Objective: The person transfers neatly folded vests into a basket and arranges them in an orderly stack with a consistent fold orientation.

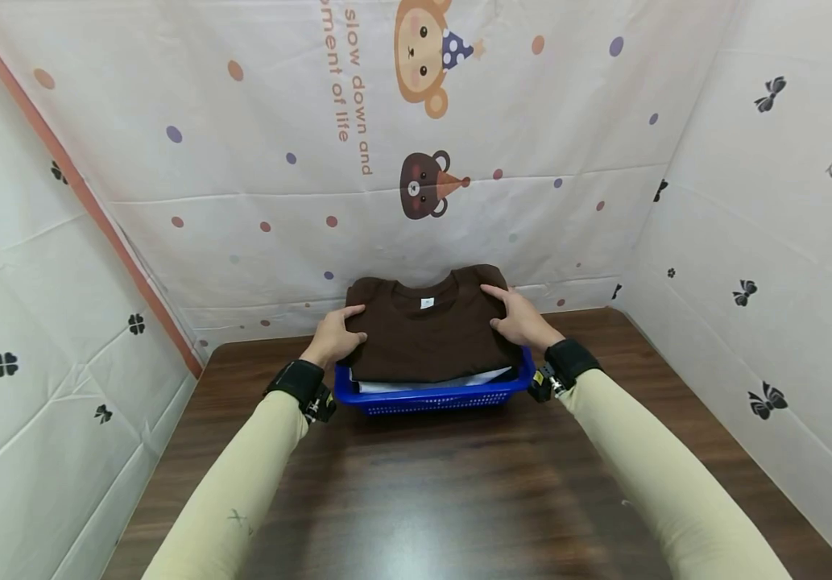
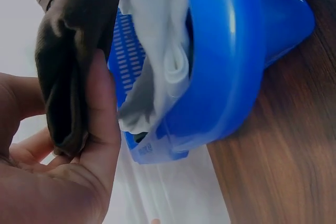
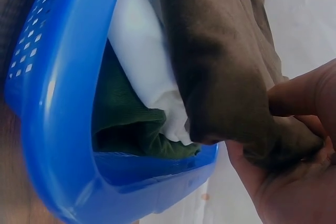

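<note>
A folded brown T-shirt (image 1: 430, 342), its neckline and small white label facing up, lies over a blue plastic basket (image 1: 437, 400). At its left side my left hand (image 1: 336, 337) grips the folded edge, thumb on one face and fingers on the other, as the left wrist view shows. My right hand (image 1: 523, 320) pinches the opposite edge in the same way. Beneath the shirt, folded white cloth (image 2: 160, 30) sits inside the basket. A dark green ribbed garment (image 3: 126, 108) lies under that white cloth in the right wrist view.
The basket stands on a dark brown wooden table (image 1: 408, 491), near its back edge. Behind it hangs a white printed cloth (image 1: 278, 258) with cartoon bears and dots. Similar white cloth walls (image 1: 713, 242) flank the table on both sides.
</note>
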Demonstrator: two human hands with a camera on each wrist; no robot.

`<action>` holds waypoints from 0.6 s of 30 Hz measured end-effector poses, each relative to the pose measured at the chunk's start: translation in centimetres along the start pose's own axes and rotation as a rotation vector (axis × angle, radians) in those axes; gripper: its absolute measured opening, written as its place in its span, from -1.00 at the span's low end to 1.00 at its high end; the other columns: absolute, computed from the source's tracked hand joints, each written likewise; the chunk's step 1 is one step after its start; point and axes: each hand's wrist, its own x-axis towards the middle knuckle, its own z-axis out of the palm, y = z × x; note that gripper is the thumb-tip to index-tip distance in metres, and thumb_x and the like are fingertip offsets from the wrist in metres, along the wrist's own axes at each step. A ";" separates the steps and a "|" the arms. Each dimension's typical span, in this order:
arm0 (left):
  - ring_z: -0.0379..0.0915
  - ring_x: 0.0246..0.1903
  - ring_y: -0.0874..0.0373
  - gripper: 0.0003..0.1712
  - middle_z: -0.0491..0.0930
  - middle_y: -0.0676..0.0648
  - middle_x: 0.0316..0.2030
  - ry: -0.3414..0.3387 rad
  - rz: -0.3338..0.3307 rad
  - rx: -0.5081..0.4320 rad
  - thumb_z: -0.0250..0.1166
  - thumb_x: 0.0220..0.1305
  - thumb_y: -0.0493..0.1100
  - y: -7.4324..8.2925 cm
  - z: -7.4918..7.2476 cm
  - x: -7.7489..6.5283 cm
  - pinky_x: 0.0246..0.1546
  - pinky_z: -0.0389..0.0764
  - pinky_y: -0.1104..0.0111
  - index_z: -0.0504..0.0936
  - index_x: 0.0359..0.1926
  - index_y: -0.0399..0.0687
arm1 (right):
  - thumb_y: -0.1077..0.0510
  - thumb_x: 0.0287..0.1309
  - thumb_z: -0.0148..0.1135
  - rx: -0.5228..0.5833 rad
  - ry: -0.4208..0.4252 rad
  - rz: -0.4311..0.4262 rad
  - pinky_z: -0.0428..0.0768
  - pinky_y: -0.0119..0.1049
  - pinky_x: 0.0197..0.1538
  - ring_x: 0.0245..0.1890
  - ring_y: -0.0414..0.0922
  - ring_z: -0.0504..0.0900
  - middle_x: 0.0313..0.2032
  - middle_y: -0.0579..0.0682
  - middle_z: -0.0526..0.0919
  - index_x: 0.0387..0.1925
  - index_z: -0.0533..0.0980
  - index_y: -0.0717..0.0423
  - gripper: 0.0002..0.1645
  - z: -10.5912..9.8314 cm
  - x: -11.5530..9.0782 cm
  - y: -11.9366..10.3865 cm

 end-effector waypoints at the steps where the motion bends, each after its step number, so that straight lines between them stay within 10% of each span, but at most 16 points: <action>1: 0.24 0.41 -0.26 -0.27 0.26 -0.36 0.46 -0.002 -0.001 0.011 0.25 0.39 -0.38 -0.1 0.1 0.1 0.36 0.36 -0.06 0.32 0.54 -0.07 | 0.36 0.42 0.12 -0.008 -0.003 0.000 0.43 0.11 0.23 0.55 0.31 -0.01 0.60 0.35 -0.23 0.63 0.07 -0.03 -0.13 0.1 0.1 0.1; 6: 0.28 0.38 -0.27 -0.28 0.31 -0.39 0.43 -0.001 0.007 0.096 0.26 0.37 -0.37 -0.5 0.4 0.4 0.33 0.39 -0.05 0.34 0.52 -0.10 | 0.38 0.40 0.12 -0.036 -0.018 -0.004 0.44 -0.11 -0.14 0.04 0.13 0.64 0.58 0.38 -0.10 0.62 0.08 0.01 -0.14 0.3 0.3 0.3; 10: 0.30 0.36 -0.27 -0.29 0.32 -0.39 0.41 -0.002 0.000 0.147 0.27 0.36 -0.36 -0.6 0.6 0.5 0.31 0.42 -0.04 0.36 0.51 -0.11 | 0.38 0.40 0.14 -0.040 -0.027 -0.001 0.44 -0.15 -0.24 -0.26 0.06 0.62 0.56 0.37 -0.01 0.62 0.09 0.03 -0.14 0.4 0.5 0.5; 18: 0.31 0.36 -0.26 -0.31 0.34 -0.38 0.41 -0.027 -0.014 0.212 0.28 0.38 -0.34 -1.0 0.6 0.7 0.29 0.45 -0.02 0.37 0.50 -0.13 | 0.37 0.40 0.15 -0.029 -0.057 0.011 0.41 -0.08 -0.05 0.28 0.21 0.43 0.54 0.37 0.06 0.62 0.08 0.09 -0.14 0.7 0.7 0.9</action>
